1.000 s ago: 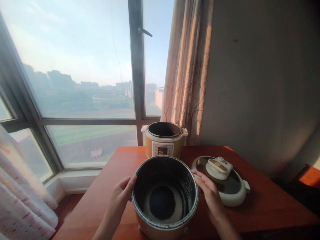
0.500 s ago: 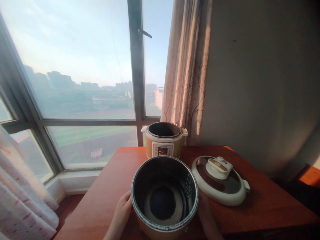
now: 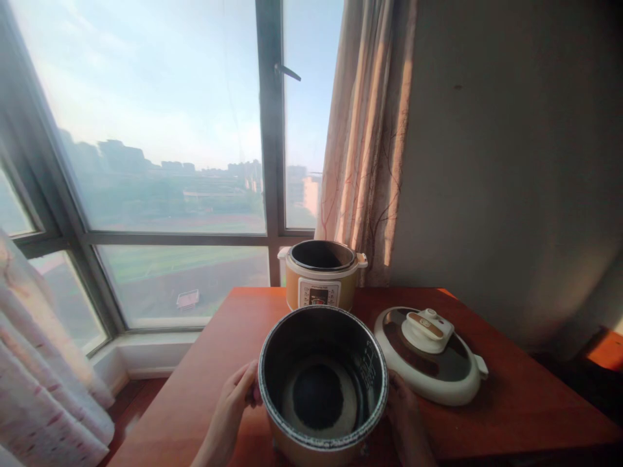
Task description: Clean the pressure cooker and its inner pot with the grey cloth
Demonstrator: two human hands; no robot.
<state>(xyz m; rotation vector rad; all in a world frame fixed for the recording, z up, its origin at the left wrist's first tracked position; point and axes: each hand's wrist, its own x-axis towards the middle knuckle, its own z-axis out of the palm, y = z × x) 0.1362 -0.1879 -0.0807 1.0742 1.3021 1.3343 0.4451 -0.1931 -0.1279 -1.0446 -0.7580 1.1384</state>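
A round inner pot with a black, worn inside, a speckled rim and printed marks on its right wall stands at the front, its mouth tilted toward me. My left hand is at its left side, fingers curled against the wall just below the rim. On the opposite side, my right hand lies in shadow with its fingers curled close to the pot wall; their tips are hard to see. Behind the pot is the tan electric pressure cooker body, lidless, with a control panel facing me.
To the right, the cream cooker lid rests on the reddish-brown wooden table, its knob upward. A window and a long curtain stand beyond the table. Another curtain hangs at the left, and a grey wall rises on the right.
My left hand has shifted slightly up and its fingertips now show beside the pot. The view has turned a little; the cooker body and lid keep their places.
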